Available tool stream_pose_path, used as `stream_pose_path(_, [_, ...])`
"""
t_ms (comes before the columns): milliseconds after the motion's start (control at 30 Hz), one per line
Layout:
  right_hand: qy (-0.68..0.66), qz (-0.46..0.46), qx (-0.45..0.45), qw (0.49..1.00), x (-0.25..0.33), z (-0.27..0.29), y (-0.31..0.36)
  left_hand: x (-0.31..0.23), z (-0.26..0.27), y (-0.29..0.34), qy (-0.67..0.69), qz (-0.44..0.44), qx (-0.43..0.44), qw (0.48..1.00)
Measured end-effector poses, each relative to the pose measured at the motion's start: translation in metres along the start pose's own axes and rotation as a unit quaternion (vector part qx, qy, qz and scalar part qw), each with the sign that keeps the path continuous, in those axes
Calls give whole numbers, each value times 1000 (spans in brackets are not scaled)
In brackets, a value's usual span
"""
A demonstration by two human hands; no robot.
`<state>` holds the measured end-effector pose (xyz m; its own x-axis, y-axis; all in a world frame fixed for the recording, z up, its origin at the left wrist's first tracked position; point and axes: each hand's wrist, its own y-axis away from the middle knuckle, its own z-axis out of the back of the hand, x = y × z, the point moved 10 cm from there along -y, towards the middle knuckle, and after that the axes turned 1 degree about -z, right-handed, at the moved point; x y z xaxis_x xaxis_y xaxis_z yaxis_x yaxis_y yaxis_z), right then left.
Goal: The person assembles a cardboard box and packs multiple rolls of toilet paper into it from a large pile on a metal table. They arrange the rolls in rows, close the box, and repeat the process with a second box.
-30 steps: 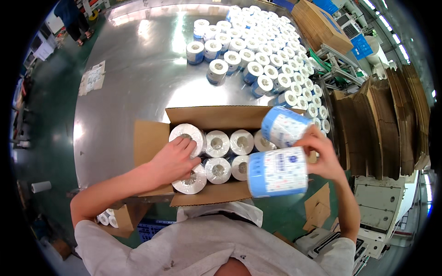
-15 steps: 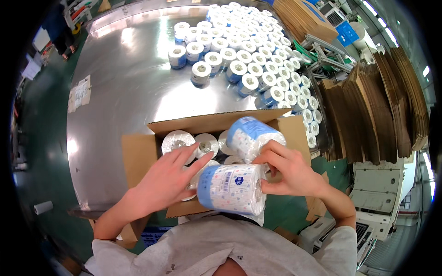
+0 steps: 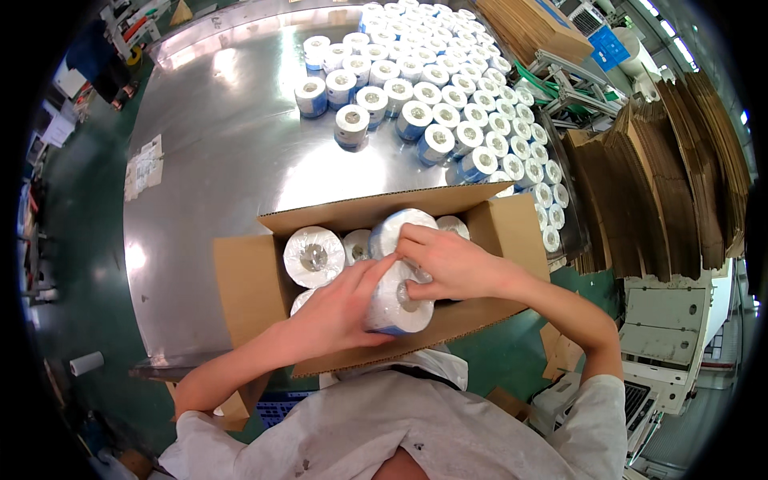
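Note:
An open cardboard box at the table's near edge holds several upright wrapped toilet rolls. Over its middle, two more stand almost on end, side by side: a near toilet roll and a far toilet roll. My right hand grips both where they meet, its thumb at the near roll's core and its fingers on the far one. Curled against the near roll's left side is my left hand, its fingertips touching the right hand's. My hands hide part of the box's contents.
Many wrapped rolls crowd the far right of the metal table. Flattened cartons are stacked at the right, more cardboard behind. A white roll lies on the floor at left. Another person stands far left.
The two rolls have turned from lying tilted to nearly upright and moved left over the box's middle. My left hand has come right onto the near roll.

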<state>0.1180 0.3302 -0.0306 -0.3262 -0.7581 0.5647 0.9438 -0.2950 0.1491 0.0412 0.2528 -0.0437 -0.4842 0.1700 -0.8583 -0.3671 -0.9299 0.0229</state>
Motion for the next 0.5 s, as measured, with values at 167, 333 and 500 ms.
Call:
stream_pose_path(167, [-111, 8, 82, 990, -5, 7, -6, 1, -5, 13, 58, -27, 5, 998])
stream_pose_path(333, [-165, -165, 67, 970, -76, 9, 20, -19, -11, 12, 87, -122, -64, 987])
stream_pose_path(500, [-306, -360, 75, 878, -116, -60, 13, -26, -26, 1, 54, -142, -17, 988])
